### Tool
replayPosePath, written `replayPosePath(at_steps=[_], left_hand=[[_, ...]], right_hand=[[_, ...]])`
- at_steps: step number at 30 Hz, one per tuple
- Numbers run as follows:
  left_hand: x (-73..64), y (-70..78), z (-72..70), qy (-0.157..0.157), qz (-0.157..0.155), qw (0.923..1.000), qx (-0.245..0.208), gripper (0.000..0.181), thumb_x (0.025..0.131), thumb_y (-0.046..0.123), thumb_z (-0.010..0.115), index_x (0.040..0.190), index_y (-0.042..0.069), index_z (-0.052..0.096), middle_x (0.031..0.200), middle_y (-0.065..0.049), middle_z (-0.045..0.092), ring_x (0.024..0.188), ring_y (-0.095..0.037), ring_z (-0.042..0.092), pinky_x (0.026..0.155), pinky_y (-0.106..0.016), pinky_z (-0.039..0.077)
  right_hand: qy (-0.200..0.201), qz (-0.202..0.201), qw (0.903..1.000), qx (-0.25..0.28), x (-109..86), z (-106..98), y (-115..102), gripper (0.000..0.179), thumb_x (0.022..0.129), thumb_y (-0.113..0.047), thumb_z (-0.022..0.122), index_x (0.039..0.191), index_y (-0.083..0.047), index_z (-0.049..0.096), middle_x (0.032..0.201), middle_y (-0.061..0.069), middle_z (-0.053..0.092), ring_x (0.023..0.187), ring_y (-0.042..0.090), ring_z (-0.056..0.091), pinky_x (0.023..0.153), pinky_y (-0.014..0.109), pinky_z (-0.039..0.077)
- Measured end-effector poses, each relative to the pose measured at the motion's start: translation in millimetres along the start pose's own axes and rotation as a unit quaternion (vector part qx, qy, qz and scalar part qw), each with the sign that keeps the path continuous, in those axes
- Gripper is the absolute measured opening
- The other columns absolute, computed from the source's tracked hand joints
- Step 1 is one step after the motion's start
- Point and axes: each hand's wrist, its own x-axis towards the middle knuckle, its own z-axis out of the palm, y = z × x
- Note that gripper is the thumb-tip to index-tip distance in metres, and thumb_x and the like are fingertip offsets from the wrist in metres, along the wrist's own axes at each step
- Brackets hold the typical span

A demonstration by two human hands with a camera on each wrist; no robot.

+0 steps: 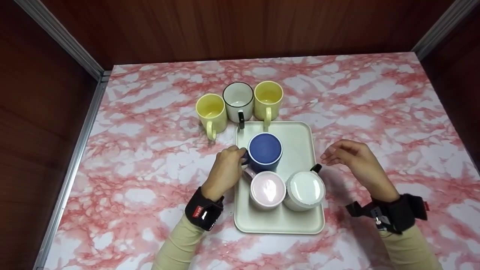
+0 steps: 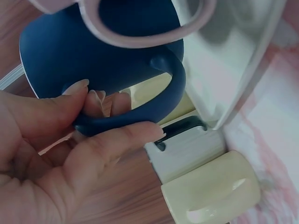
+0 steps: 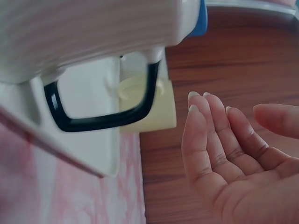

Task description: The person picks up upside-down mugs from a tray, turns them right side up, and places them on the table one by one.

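"While the left hand (image 1: pixel 225 168) pinched the handle (image 2: pixel 175 93) of the blue mug (image 1: pixel 265 149), where was that mug?"

"It was over the tray (image 1: pixel 279 227), just behind the pink mug (image 1: pixel 267 189). I couldn't tell if it touched the tray. Its flat blue end, with a white ring round it, faced up."

"How did the fingers hold on?"

"They were curled round the handle, and the thumb was up against the mug's side. The left wrist view showed it close up."

"What about the right hand (image 1: pixel 352 157)?"

"It was loose and held nothing. Its fingers were a bit bent, and its thumb was apart from them. It was in the air beside the tray, near the black handle (image 1: pixel 316 168) of a white mug (image 1: pixel 305 189), with a gap between."

"Which way up was the white mug?"

"Upside down, just like the pink mug next to it. Both had shiny bottoms. The pink mug's handle pointed toward the left hand."

"And past the tray?"

"Three mugs stood in a row. One yellow mug (image 1: pixel 215 122) was on the left, another yellow mug (image 1: pixel 275 107) was on the right, and a mug with a black rim (image 1: pixel 234 105) was between them. Their open tops faced up."

"What was under it all?"

"A table (image 1: pixel 138 197) with red and white swirls."
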Motion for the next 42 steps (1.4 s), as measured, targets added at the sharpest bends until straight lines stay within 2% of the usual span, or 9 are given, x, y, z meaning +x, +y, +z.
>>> replayPosePath(at_steps=[9, 16, 22, 26, 30, 33, 36, 39, 42], left_hand=[[1.6, 7.8, -15.4, 0.032, 0.016, 0.9988, -0.033, 0.009, 0.075, -0.007, 0.063, 0.071, -0.001, 0.058, 0.065, -0.01, 0.054, 0.061, -0.029, 0.058, 0.056, -0.039, 0.045], [3.6, 16.8, -27.4, 0.064, 0.006, 0.9931, -0.098, 0.01, 0.074, -0.007, 0.061, 0.07, 0.002, 0.06, 0.066, -0.007, 0.058, 0.062, -0.021, 0.057, 0.056, -0.034, 0.044], [4.1, 25.0, -31.3, 0.068, -0.009, 0.9824, -0.174, 0.01, 0.076, -0.008, 0.06, 0.071, 0.0, 0.064, 0.068, -0.006, 0.059, 0.063, -0.016, 0.054, 0.059, -0.03, 0.044], [4.1, 29.5, -31.0, 0.057, -0.037, 0.9677, -0.243, 0.011, 0.078, -0.008, 0.06, 0.07, -0.001, 0.064, 0.069, -0.007, 0.063, 0.065, -0.015, 0.057, 0.059, -0.027, 0.045], [3.3, 32.8, -29.8, 0.021, -0.101, 0.9331, -0.344, 0.01, 0.082, -0.006, 0.059, 0.073, -0.005, 0.063, 0.07, -0.013, 0.066, 0.061, -0.018, 0.062, 0.053, -0.029, 0.051], [2.6, 34.6, -28.3, -0.009, -0.158, 0.892, -0.423, 0.009, 0.086, -0.005, 0.056, 0.081, -0.009, 0.063, 0.071, -0.018, 0.065, 0.057, -0.022, 0.063, 0.047, -0.03, 0.052], [1.8, 35.1, -25.3, -0.029, -0.191, 0.8479, -0.494, 0.012, 0.087, -0.005, 0.054, 0.091, -0.014, 0.061, 0.074, -0.021, 0.064, 0.062, -0.021, 0.064, 0.05, -0.027, 0.052], [0.4, 35.8, -22.4, -0.04, -0.206, 0.8098, -0.548, 0.016, 0.088, -0.006, 0.052, 0.098, -0.018, 0.058, 0.078, -0.021, 0.063, 0.068, -0.02, 0.065, 0.058, -0.027, 0.054], [-1.6, 36.9, -19.6, -0.048, -0.214, 0.7841, -0.581, 0.018, 0.088, -0.007, 0.051, 0.1, -0.019, 0.057, 0.081, -0.02, 0.064, 0.069, -0.018, 0.065, 0.064, -0.029, 0.054]], right_hand=[[-0.039, -0.046, 0.9977, 0.03, -8.1, 18.5, -20.3, 0.021, 0.091, -0.003, 0.053, 0.093, 0.018, 0.057, 0.083, 0.026, 0.061, 0.077, 0.029, 0.062, 0.071, 0.036, 0.052], [-0.075, -0.012, 0.9971, -0.008, -14.4, 33.4, -37.0, 0.023, 0.092, -0.008, 0.054, 0.096, 0.013, 0.059, 0.088, 0.022, 0.063, 0.079, 0.029, 0.064, 0.075, 0.037, 0.051], [-0.119, -0.016, 0.9928, -0.011, -15.4, 46.0, -43.5, 0.022, 0.091, -0.01, 0.055, 0.098, 0.01, 0.061, 0.09, 0.022, 0.064, 0.081, 0.028, 0.064, 0.075, 0.039, 0.051], [-0.155, -0.038, 0.9872, -0.004, -15.1, 53.7, -43.6, 0.021, 0.091, -0.006, 0.053, 0.101, 0.012, 0.06, 0.092, 0.025, 0.063, 0.081, 0.028, 0.064, 0.074, 0.038, 0.052], [-0.181, -0.049, 0.9821, -0.021, -14.8, 61.1, -41.8, 0.02, 0.092, -0.002, 0.051, 0.103, 0.012, 0.06, 0.091, 0.024, 0.064, 0.08, 0.029, 0.064, 0.074, 0.033, 0.052], [-0.183, -0.027, 0.9819, -0.04, -15.9, 67.0, -40.6, 0.023, 0.091, -0.003, 0.052, 0.108, 0.009, 0.06, 0.095, 0.022, 0.065, 0.08, 0.028, 0.065, 0.075, 0.031, 0.051], [-0.178, 0.006, 0.983, -0.044, -17.0, 74.0, -38.6, 0.027, 0.091, -0.007, 0.053, 0.113, 0.007, 0.059, 0.101, 0.022, 0.064, 0.083, 0.026, 0.064, 0.077, 0.032, 0.051], [-0.174, 0.029, 0.9842, -0.014, -17.7, 81.7, -35.2, 0.03, 0.092, -0.011, 0.053, 0.114, 0.01, 0.056, 0.104, 0.023, 0.062, 0.086, 0.028, 0.064, 0.078, 0.036, 0.051], [-0.168, 0.052, 0.9825, 0.062, -18.4, 89.1, -30.2, 0.032, 0.093, -0.011, 0.052, 0.112, 0.015, 0.053, 0.102, 0.028, 0.061, 0.088, 0.032, 0.063, 0.08, 0.041, 0.05]])
